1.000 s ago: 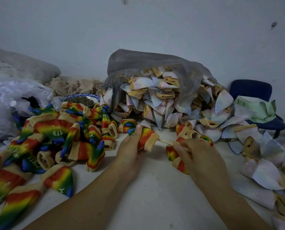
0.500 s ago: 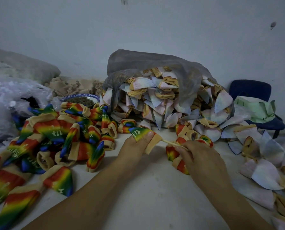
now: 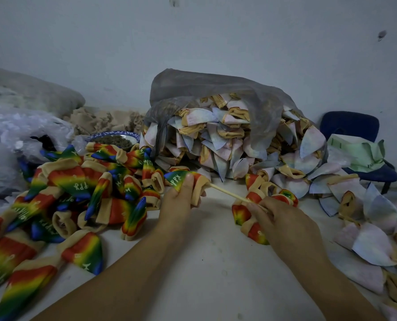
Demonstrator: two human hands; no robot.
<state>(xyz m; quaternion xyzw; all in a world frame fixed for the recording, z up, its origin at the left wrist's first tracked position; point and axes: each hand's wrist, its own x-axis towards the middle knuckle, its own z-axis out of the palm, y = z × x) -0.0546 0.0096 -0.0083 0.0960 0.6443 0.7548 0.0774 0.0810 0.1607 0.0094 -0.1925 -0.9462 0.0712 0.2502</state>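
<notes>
The smoky grey translucent plastic bag holds pale pink-and-blue mottled fabric socks with tan cuffs. Just in front of the bag, the rainbow-banded knitted sock shows white lettering and a tan cuff, on a pale tan wooden stick. Right of the bag stands a navy padded chair.

Looks like a small sock-finishing workshop. Shows in the bulk stock on a plain white worktop against a bare wall: a big grey plastic bag spilling pale inside-out socks; left of the bag, a heap of rainbow socks, beige fabric scraps and clear plastic sacks; right of the bag, a blue chair.
</notes>
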